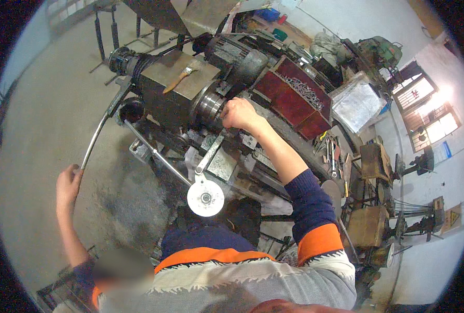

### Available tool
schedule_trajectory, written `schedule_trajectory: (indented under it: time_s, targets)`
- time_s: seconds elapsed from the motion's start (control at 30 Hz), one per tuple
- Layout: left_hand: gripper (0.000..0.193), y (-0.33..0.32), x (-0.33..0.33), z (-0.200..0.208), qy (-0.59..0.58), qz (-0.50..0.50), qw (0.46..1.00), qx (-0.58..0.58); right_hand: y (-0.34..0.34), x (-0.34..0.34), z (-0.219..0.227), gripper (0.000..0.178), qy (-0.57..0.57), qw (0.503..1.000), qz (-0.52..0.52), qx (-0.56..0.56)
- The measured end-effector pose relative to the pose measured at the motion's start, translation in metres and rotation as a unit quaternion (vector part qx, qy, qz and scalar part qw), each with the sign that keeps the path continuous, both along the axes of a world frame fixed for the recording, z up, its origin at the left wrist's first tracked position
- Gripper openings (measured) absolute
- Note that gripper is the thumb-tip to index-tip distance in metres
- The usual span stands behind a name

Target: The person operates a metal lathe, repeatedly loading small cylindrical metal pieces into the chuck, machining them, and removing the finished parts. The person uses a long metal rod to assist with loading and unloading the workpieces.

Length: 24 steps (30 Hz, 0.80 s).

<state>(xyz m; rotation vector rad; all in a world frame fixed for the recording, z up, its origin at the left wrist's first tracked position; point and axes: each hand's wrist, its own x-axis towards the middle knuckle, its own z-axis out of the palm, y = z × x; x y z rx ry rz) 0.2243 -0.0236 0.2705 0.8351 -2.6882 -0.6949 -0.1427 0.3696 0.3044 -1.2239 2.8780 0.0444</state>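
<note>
L hand (68, 189) closed on lever (97, 134) end, mid-left; R hand (238, 113) curled at chuck (209, 106), ctr, hold unclear. Lever prob. stiff, best gripped at tip.

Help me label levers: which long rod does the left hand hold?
The leftmost rod, its lower end in the left hand; the other rod runs toward the white disc.

My left grip (68, 189) is out wide at my left, fingers curled closed, the bare left forearm (71, 237) slanting up from its dark cuff (84, 275). My right forearm (278, 148) reaches forward and inward, sleeve (310, 201) ending below the elbow; my right grip (237, 113) curls, fingertips hidden.
</note>
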Motion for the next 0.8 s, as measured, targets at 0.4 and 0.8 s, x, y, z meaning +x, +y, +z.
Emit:
schedule_trajectory:
  time_s: [0.4, 0.8]
  targets:
    - [0.034, 0.004, -0.021, -0.028, -0.018, -0.003, 0.999, -0.043, 0.011, -0.006, -0.006, 0.023, -0.001, 0.993, 0.077, -0.087]
    - [0.015, -0.06, -0.025, -0.037, -0.141, 0.033, 0.957, -0.251, -0.008, 0.007, 0.023, 0.037, -0.136, 0.99, -0.006, -0.045]
